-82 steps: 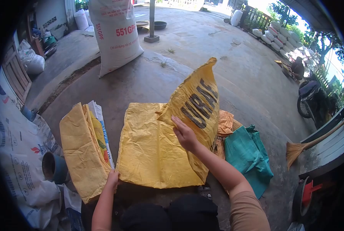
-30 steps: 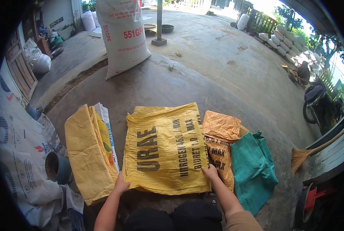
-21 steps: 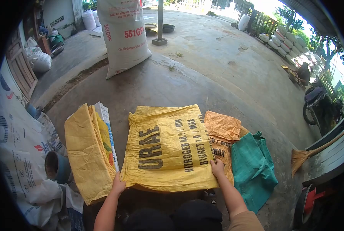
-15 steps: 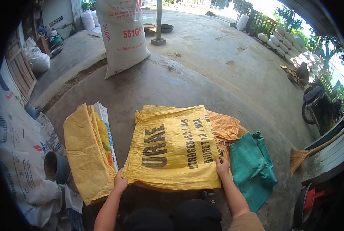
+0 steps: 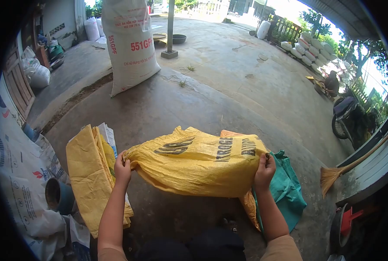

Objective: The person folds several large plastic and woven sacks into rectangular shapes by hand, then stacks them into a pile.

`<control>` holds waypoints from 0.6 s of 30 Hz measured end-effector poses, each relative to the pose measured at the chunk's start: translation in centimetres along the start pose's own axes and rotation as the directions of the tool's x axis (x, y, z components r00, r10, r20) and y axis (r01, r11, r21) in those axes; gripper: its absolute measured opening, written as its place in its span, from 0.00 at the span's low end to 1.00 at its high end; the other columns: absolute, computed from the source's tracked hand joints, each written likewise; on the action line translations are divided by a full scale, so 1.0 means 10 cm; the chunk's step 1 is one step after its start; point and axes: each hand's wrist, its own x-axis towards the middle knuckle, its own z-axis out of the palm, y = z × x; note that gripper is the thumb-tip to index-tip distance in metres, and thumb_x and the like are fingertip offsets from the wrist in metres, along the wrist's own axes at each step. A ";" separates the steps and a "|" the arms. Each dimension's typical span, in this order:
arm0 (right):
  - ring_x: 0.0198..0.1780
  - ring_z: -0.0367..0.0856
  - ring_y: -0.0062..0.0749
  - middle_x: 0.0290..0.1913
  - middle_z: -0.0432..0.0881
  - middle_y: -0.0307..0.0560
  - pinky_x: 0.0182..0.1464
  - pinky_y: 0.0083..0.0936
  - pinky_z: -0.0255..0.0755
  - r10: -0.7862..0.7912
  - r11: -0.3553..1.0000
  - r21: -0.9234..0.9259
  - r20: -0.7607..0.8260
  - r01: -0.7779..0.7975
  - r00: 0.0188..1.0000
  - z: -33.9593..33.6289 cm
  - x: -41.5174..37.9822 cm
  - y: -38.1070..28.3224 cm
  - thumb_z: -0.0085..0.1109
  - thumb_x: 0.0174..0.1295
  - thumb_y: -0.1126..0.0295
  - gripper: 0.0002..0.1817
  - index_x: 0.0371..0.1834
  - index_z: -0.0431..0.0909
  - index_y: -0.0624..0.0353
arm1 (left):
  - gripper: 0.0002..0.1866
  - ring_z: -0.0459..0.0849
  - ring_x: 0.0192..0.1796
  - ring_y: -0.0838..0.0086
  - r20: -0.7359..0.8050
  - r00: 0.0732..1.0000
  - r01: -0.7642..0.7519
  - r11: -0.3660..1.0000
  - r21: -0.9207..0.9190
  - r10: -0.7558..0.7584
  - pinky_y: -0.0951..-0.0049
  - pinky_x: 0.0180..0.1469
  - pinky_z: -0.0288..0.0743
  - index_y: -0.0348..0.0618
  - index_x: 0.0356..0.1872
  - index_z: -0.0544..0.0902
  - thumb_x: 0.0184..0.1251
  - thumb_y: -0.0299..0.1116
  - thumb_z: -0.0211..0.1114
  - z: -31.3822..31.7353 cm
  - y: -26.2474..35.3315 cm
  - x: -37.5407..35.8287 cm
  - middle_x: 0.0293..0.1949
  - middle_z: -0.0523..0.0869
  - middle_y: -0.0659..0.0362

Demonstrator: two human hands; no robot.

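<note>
A yellow woven sack (image 5: 194,167) with black lettering is stretched between my hands, its near edge raised and billowing. My left hand (image 5: 123,167) is closed on its left corner, and my right hand (image 5: 264,170) grips the right corner. Just beyond my left hand lies a stack of folded yellow sacks (image 5: 87,174) with white and coloured ones at its edge. Under and past my right hand are a green sack (image 5: 287,191) and an orange sack (image 5: 249,209), the orange one mostly hidden by the yellow sack.
A full white sack (image 5: 131,48) stands upright ahead on the concrete. At left are white printed sheeting (image 5: 24,182) and a blue-grey pot (image 5: 59,195). A straw broom (image 5: 333,176) leans at right, near a motorbike (image 5: 352,119). Filled sacks (image 5: 309,50) are piled by the fence.
Both hands have moved up and forward, lifting the near edge of the yellow sack. It was spread flatter before and now bulges, its lettering partly folded away.
</note>
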 end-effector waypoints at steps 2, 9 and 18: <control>0.29 0.68 0.13 0.29 0.74 0.35 0.31 0.14 0.64 0.070 0.992 0.101 0.007 -0.070 0.998 0.01 -0.32 -0.14 0.47 0.64 0.69 0.08 0.37 0.71 0.63 | 0.25 0.69 0.56 0.67 -0.071 0.995 0.054 0.990 -0.132 -0.063 0.67 0.54 0.65 0.41 0.61 0.59 0.64 0.35 0.53 -0.03 -0.30 0.04 0.56 0.68 0.51; 0.45 0.76 0.31 0.45 0.78 0.42 0.50 0.28 0.66 0.775 0.141 -0.092 0.630 -0.986 0.052 0.02 -1.83 0.96 0.51 0.59 0.69 0.16 0.52 0.69 0.57 | 0.49 0.50 0.67 0.52 0.150 0.489 0.838 0.414 -0.356 -0.859 0.52 0.63 0.50 0.48 0.67 0.40 0.54 0.69 0.46 -0.10 -1.03 -1.37 0.66 0.50 0.46; 0.56 0.68 0.38 0.54 0.73 0.41 0.56 0.39 0.59 0.648 -0.071 -0.360 0.692 -0.930 -0.317 0.77 -2.28 1.12 0.51 0.60 0.65 0.21 0.58 0.65 0.53 | 0.23 0.78 0.45 0.63 0.624 0.271 0.955 0.285 -0.079 -0.733 0.65 0.39 0.73 0.38 0.52 0.70 0.64 0.46 0.52 0.16 -0.80 -2.15 0.46 0.77 0.51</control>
